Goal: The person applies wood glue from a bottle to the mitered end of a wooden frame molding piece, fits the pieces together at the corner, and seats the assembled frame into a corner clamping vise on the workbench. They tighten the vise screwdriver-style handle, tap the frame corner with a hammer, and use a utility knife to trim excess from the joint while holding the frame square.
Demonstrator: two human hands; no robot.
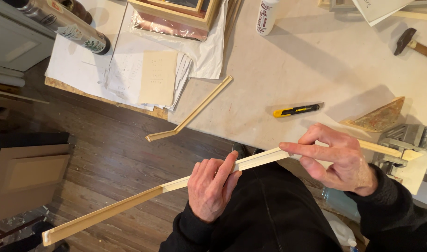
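A long pale wooden moulding strip runs from the lower left up toward a metal corner clamp at the right. My left hand is wrapped around its middle, thumb along the top edge. My right hand pinches the strip farther right, index finger stretched along it. Both sleeves are black. A second, shorter moulding piece lies over the table's front edge.
A yellow utility knife lies on the white worktable. Papers, a stacked frame, a glue bottle, a hammer and a wooden triangle sit around. Wooden floor and brown boards are at left.
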